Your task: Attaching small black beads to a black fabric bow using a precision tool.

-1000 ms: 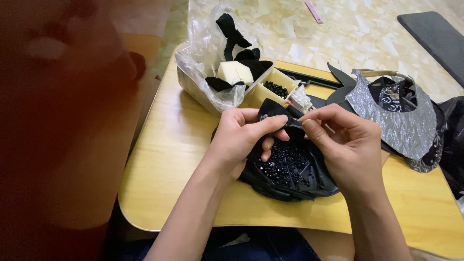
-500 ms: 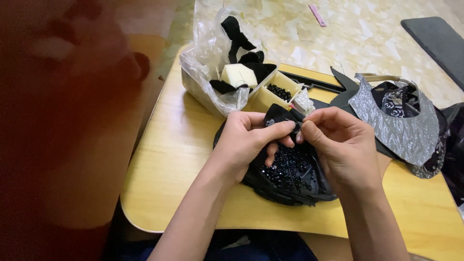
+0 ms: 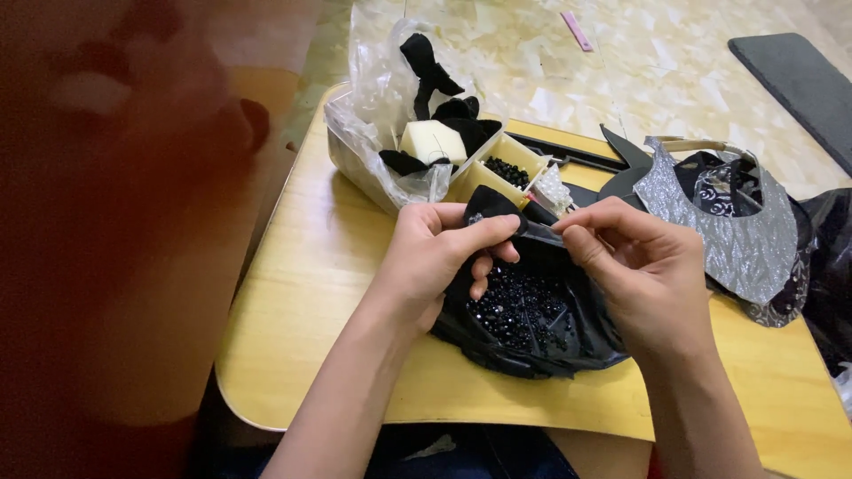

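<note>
Pinching a small black fabric piece (image 3: 493, 206) between them, the left hand (image 3: 435, 257) and right hand (image 3: 643, 266) meet above an open black bag of black beads (image 3: 519, 310) on the desk (image 3: 328, 266). Both hands are closed on the piece; whether any bead is yet attached cannot be told. Beyond the hands stands a yellow compartment tray (image 3: 497, 173); right of the right hand lies a silver collar piece (image 3: 728, 231).
</note>
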